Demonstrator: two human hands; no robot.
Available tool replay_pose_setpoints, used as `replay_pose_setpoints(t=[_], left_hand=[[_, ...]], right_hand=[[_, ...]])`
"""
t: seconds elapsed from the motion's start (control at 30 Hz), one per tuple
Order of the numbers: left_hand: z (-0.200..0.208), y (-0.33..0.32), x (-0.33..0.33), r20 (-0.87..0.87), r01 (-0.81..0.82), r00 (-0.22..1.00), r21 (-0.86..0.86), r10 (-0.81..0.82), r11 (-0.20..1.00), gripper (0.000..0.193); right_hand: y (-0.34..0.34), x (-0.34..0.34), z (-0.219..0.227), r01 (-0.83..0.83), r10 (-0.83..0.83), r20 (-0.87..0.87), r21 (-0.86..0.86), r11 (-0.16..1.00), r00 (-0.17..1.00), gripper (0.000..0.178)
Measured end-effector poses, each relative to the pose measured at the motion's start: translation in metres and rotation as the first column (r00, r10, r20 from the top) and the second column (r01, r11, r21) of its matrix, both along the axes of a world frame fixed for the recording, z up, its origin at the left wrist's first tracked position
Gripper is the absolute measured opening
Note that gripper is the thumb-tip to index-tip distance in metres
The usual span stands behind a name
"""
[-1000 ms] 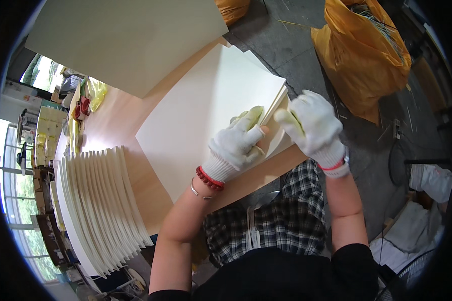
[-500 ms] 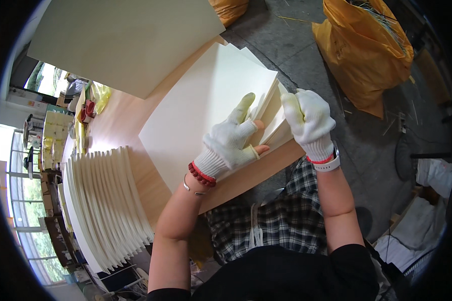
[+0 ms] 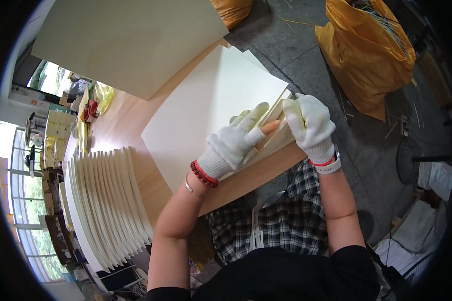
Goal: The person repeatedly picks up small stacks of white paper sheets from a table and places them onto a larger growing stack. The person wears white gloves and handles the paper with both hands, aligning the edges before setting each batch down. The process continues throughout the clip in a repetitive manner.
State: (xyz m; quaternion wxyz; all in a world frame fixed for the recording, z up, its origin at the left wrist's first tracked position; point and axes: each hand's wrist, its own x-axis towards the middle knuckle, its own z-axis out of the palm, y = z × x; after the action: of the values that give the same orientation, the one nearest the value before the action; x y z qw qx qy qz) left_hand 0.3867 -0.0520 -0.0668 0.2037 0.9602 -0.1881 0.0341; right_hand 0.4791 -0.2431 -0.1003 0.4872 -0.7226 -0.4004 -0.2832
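Note:
A pile of large off-white sheets (image 3: pixel 201 100), perhaps card, lies at an angle on the wooden table. Across its right edge rests my left hand (image 3: pixel 236 139), in a white knit glove with some fingertips bare. Its fingers are stretched out, and one bare fingertip reaches to the lifted or layered sheet edges (image 3: pixel 273 123). Just right of that edge, my right hand (image 3: pixel 309 123), also gloved, is closed in a fist against the sheets. Whatever its fingers hold is hidden by the glove.
On the left, a fanned stack of off-white sheets (image 3: pixel 108 205) stands on the wooden table (image 3: pixel 150 185). A large grey-beige board (image 3: pixel 130 45) covers the far side. An orange sack (image 3: pixel 369 60) sits on the dark floor at right. Yellow and red items (image 3: pixel 90 110) lie far left.
My left hand's spread fingers have come closer together, and its bare fingertip has moved to the sheet edge. The top sheet's near-right corner has shifted slightly right. My right hand remains a fist.

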Motion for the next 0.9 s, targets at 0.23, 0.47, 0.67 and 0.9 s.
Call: replay_pose_setpoints(t=[0.23,0.47,0.67,0.9], left_hand=[[0.004,-0.002,-0.002,0.060,-0.079,0.995,-0.068,0.083,0.995,0.046],[0.006,-0.001,-0.001,-0.001,-0.079,0.997,-0.124,0.080,0.989,0.053],[0.009,-0.001,-0.004,0.014,-0.057,0.998,0.010,0.057,0.998,0.051],[0.004,0.004,0.000,0.013,-0.028,1.000,-0.049,0.029,0.998,0.049]], right_hand=[[0.005,-0.001,-0.003,0.023,-0.022,-0.073,0.012,1.000,0.997,0.025],[0.003,0.001,-0.009,0.023,-0.022,-0.043,0.025,0.999,0.999,0.029],[-0.001,-0.002,0.001,-0.057,0.050,-0.143,-0.048,0.997,0.988,0.026],[0.005,-0.002,-0.008,0.020,-0.021,-0.086,-0.019,1.000,0.996,0.024]])
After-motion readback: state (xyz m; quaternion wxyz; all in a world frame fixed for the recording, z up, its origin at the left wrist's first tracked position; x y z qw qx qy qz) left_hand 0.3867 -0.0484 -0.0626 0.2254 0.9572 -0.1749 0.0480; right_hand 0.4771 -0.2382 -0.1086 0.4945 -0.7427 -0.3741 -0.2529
